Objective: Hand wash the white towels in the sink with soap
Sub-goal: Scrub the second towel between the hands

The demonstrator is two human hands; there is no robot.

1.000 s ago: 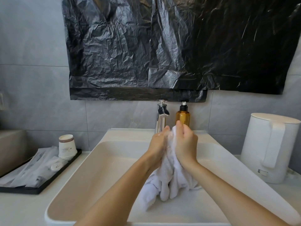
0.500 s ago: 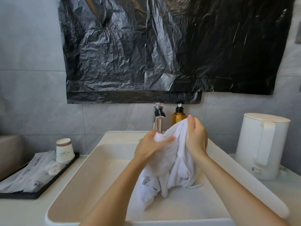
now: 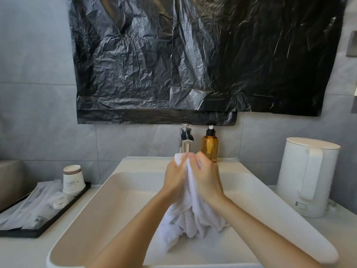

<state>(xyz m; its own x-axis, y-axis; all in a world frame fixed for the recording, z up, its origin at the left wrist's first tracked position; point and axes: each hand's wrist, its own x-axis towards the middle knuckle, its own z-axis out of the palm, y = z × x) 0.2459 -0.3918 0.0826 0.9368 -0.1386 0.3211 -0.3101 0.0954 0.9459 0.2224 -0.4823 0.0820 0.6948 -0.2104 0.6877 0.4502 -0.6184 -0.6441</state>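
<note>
**Both hands on towel, above sink**

Centre of frame: left hand (image 3: 176,178) and right hand (image 3: 207,178) are pressed together with the white towel (image 3: 193,215) bunched between them. Left grip: fingers curled round the towel's top fold. Right grip: fingers curled over the cloth from the other side. The fingertips are blurred, so exact finger placement can't be read.

The towel's upper end pokes out above the left knuckles. The rest hangs down in loose folds below the wrists, and the lower end rests on the basin floor of the sink (image 3: 119,190), slightly left of centre.

Behind the hands, at the sink's back edge: chrome tap (image 3: 185,139), with the amber soap bottle (image 3: 210,146) just beside it on the right, black pump on top, upright.

Right of frame: white kettle (image 3: 307,176) on the table (image 3: 19,252), near the sink rim.

Left of frame: black tray (image 3: 44,229) on the table holding a stack of paper cups (image 3: 73,179) and some wrapped packets (image 3: 32,207).

Upper frame: black plastic sheet (image 3: 173,64) hung across the grey tiled wall (image 3: 34,113); its lower edge is just above the tap.
</note>
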